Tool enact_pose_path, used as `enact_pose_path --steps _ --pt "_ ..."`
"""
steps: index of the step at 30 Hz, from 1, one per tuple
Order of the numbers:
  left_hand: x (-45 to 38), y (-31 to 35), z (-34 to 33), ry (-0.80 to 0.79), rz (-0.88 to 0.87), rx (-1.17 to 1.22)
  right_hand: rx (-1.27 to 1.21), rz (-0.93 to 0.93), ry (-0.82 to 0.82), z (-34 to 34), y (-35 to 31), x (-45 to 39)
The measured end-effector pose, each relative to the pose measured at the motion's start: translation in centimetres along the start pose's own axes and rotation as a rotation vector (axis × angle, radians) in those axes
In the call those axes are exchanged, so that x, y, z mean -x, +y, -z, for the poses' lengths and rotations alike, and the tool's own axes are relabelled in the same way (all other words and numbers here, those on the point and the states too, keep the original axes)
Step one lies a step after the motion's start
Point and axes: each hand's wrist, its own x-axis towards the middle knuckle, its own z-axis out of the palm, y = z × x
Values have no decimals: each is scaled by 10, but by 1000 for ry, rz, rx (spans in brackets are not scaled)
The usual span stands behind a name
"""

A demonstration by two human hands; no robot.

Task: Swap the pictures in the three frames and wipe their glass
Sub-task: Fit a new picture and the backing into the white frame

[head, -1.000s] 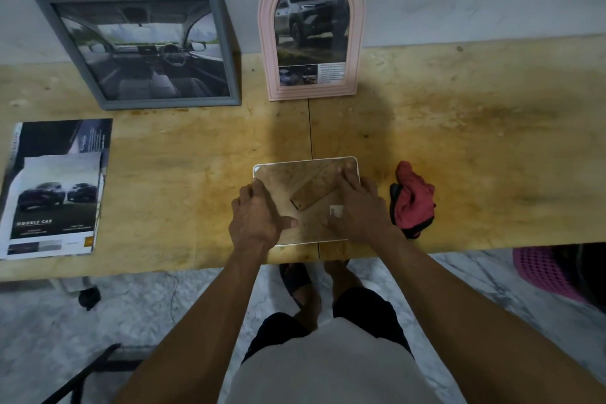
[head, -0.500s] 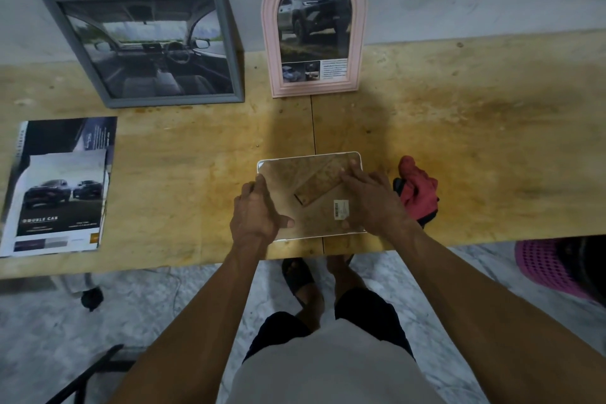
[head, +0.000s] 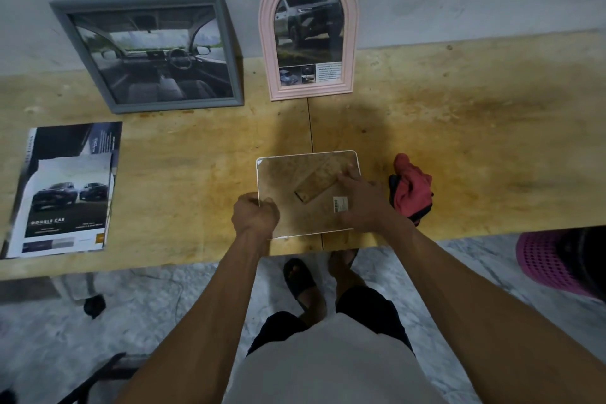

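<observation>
A white-rimmed frame [head: 288,174] lies face down near the table's front edge, its brown backing and stand flap facing up. My left hand [head: 255,215] grips its left edge with curled fingers. My right hand [head: 360,200] rests on the backing at the right side, fingers spread over it beside a barcode sticker. A grey square frame [head: 149,52] with a car-interior picture and a pink arched frame [head: 308,33] with a truck picture lean against the back wall. A red cloth [head: 411,190] lies crumpled just right of my right hand.
Car brochures [head: 67,190] lie stacked at the table's left. The wooden table [head: 475,141] runs along a grey wall. A pink perforated basket [head: 551,259] stands on the floor at the right. My feet are under the table's front edge.
My left hand went from lying on the backing to curling around the frame's left edge. My right hand slid slightly right, uncovering the barcode sticker.
</observation>
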Motion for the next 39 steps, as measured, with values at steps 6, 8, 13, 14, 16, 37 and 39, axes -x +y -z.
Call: enact_pose_path --steps 6,8,13,14,16,37,39 --pt "-6 13 20 -55 -7 65 1 34 -75 6 -2 20" --pt "-4 23 27 -86 29 113 63 115 37 11 -8 32" --pt "10 51 42 -134 92 244 113 274 197 27 -23 46" --pt "14 58 47 -137 88 288 67 302 239 33 -26 47" --pt "25 71 54 -152 64 394 -42 348 347 43 -31 47" --pt "43 38 21 -400 14 550 -1209 -304 487 28 -47 36" --pt "44 35 17 -374 3 535 -1221 -342 477 25 -45 35"
